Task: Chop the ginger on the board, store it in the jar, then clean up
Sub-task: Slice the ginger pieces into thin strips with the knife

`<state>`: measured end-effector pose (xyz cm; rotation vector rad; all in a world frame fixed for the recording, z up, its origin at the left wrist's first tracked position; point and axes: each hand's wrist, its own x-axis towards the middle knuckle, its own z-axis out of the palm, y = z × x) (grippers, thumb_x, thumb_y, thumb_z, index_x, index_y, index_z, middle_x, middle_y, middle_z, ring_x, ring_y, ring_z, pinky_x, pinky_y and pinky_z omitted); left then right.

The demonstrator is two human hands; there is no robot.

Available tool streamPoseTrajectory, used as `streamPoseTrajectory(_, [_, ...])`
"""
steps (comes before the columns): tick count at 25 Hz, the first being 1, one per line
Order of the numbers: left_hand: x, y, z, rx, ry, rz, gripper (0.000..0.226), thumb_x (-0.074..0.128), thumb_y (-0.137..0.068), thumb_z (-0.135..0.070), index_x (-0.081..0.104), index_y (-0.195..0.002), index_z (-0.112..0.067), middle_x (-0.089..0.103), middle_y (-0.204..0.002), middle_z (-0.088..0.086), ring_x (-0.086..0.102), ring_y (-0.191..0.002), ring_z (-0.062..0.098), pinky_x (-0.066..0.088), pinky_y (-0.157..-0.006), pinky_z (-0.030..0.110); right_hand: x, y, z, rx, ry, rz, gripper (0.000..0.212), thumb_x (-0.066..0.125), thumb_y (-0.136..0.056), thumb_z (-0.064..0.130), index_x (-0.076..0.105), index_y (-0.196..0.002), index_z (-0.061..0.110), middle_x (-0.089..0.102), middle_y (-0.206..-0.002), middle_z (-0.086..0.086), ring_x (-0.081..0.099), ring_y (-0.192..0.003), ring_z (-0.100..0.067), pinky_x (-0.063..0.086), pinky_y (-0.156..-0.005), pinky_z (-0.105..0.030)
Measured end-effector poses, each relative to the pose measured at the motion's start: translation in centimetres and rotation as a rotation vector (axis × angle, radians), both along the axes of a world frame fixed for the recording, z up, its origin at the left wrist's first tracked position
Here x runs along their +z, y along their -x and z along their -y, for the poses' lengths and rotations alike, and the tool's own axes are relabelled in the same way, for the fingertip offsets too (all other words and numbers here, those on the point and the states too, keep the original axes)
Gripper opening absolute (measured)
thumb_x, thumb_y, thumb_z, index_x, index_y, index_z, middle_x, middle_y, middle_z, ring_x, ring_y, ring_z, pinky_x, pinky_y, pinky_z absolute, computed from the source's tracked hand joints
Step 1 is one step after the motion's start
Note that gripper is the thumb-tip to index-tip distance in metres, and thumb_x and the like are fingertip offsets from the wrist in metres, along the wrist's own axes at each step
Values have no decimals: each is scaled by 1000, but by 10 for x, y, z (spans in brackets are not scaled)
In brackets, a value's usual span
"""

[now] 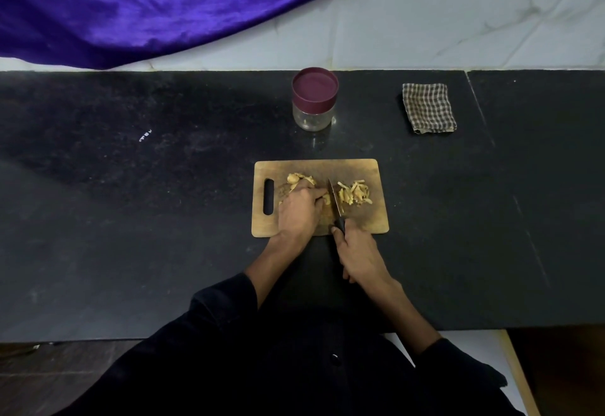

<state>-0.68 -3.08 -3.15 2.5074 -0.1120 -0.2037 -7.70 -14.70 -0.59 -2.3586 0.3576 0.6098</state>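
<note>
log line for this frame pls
phase: chopping | left hand: holds ginger on board | right hand: grips knife | cut strips: right of blade | jar: lidded

L hand curled, fingertips pinning ginger; R hand gripping knife handle, both forearms extended fwd.

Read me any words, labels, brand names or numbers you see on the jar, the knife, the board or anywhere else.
None can be read.
Jar: no label shows on its maroon lid or clear glass.
Knife and cutting board: no markings visible.
Counter: a small white mark at the left, too small and blurred to read.
</note>
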Motion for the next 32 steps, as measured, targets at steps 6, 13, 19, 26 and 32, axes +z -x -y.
streamPoseTrajectory(6, [1, -1, 0, -9, -41, -2, 29, 59, -92, -21, 66, -120, -26, 58, -117, 0, 59, -102, 19, 49, -90, 40, -1, -4, -6, 29, 86, -3, 17, 38, -106, 33, 42, -104, 17, 63, -94, -9, 68, -79, -29, 59, -72, -49])
streamPoseTrajectory(13, [1, -2, 1, -19, -100, -8, 29, 58, -93, -22, 65, -121, -27, 57, -120, 0, 58, -105, 21, 49, -89, 38, -1, 0, -14, 20, 136, -43, 17, 39, -105, 28, 45, -113, 14, 59, -98, -7, 67, -87, -27, 59, -76, -48])
streamPoseTrajectory(19, [2, -5, 0, -41, -116, 12, 28, 58, -93, -22, 66, -119, -28, 57, -119, 1, 59, -103, 22, 48, -89, 39, 1, 8, -16, 26, 183, -33, 21, 36, -106, 26, 45, -116, 10, 63, -110, -14, 62, -101, -31, 44, -73, -39])
streamPoseTrajectory(26, [3, -14, 0, -100, -206, 27, 22, 57, -93, -27, 68, -112, -26, 60, -113, -1, 61, -102, 21, 49, -85, 37, 3, 2, -18, -34, 139, -1, 20, 38, -105, 24, 46, -116, 10, 63, -110, -14, 62, -99, -31, 48, -75, -41])
streamPoseTrajectory(32, [-2, -15, 0, -82, -233, 18, 24, 56, -93, -30, 67, -113, -22, 63, -112, 0, 61, -103, 21, 46, -87, 36, 6, -1, -24, 17, 248, -56, 22, 33, -102, 11, 43, -121, 7, 61, -119, -19, 59, -110, -36, 40, -78, -41])
